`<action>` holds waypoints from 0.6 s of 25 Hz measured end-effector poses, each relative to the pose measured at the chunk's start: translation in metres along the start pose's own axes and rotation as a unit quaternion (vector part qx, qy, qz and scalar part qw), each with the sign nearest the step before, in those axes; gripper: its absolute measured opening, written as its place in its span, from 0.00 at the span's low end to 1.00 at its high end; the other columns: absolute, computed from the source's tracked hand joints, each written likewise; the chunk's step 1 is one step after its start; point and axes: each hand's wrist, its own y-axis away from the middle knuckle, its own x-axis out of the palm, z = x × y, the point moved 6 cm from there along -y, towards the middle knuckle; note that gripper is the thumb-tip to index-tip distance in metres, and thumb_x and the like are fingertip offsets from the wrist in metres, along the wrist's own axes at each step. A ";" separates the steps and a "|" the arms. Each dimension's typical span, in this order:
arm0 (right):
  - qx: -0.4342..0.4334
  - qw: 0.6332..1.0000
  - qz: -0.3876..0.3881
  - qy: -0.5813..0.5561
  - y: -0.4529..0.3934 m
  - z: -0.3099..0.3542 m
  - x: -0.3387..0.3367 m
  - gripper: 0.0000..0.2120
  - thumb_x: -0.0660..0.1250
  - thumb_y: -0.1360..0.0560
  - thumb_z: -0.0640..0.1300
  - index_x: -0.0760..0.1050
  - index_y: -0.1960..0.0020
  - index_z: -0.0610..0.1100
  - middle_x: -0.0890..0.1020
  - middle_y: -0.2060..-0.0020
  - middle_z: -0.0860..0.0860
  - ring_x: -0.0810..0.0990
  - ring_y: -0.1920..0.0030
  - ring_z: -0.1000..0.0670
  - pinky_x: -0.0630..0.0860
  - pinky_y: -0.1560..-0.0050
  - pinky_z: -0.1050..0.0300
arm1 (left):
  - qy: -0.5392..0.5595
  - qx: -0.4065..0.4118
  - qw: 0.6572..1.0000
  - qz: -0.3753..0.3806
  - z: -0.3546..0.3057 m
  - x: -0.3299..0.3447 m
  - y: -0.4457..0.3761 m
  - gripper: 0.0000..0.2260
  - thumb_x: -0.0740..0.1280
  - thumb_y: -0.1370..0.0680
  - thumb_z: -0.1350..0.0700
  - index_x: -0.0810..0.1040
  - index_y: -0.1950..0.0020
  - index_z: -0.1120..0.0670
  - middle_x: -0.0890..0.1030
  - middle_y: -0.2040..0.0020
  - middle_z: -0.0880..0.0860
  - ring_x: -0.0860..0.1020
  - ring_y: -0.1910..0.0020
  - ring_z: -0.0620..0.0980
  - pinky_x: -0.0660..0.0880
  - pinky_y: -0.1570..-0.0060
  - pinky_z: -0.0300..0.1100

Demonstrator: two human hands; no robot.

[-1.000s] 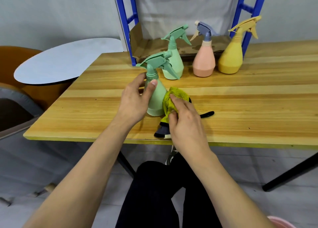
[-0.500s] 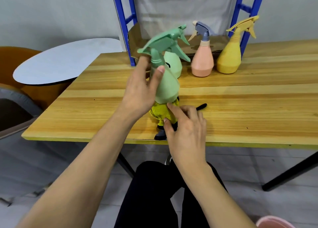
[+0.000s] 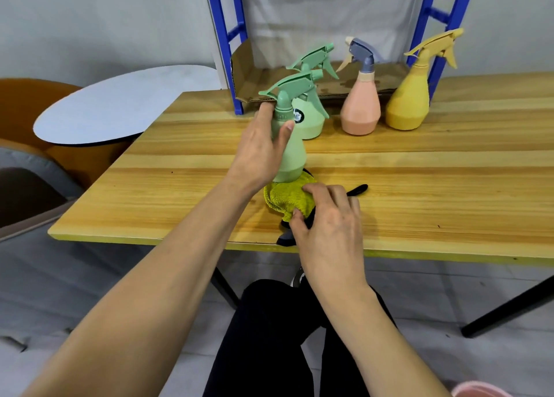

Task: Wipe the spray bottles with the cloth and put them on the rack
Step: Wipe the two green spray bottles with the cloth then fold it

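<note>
My left hand grips a pale green spray bottle by its neck and body, upright, its base on a yellow-green cloth on the wooden table. My right hand pinches the cloth's near edge, over its dark backing. Behind stand a second green bottle, a pink bottle with a grey sprayer and a yellow bottle. The blue rack rises at the table's far edge.
A cardboard sheet lines the rack's lowest shelf behind the bottles. A round grey-white tabletop and an orange chair stand to the left. My dark-trousered legs are below the table's front edge.
The green bottle was lifted off the table, then lowered onto the cloth. My right hand moved from wiping the bottle's side to holding the cloth under its base.
</note>
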 end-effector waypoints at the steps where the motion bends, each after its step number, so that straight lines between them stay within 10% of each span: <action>1: -0.002 1.000 0.002 0.004 0.000 0.000 0.001 0.20 0.74 0.27 0.44 0.77 0.36 0.45 0.79 0.44 0.45 0.74 0.48 0.42 0.75 0.44 0.44 | 0.000 -0.017 1.000 -0.008 0.004 -0.002 -0.002 0.17 0.62 0.14 0.50 0.70 0.31 0.59 0.80 0.38 0.56 0.77 0.43 0.54 0.68 0.49 0.40; 15: -0.013 1.000 -0.020 -0.009 0.000 0.000 0.001 0.19 0.75 0.29 0.40 0.78 0.40 0.42 0.79 0.47 0.42 0.74 0.48 0.39 0.75 0.46 0.43 | 0.045 -0.054 0.996 -0.057 0.010 -0.016 0.016 0.14 0.60 0.14 0.47 0.73 0.36 0.57 0.78 0.45 0.48 0.74 0.51 0.45 0.67 0.58 0.25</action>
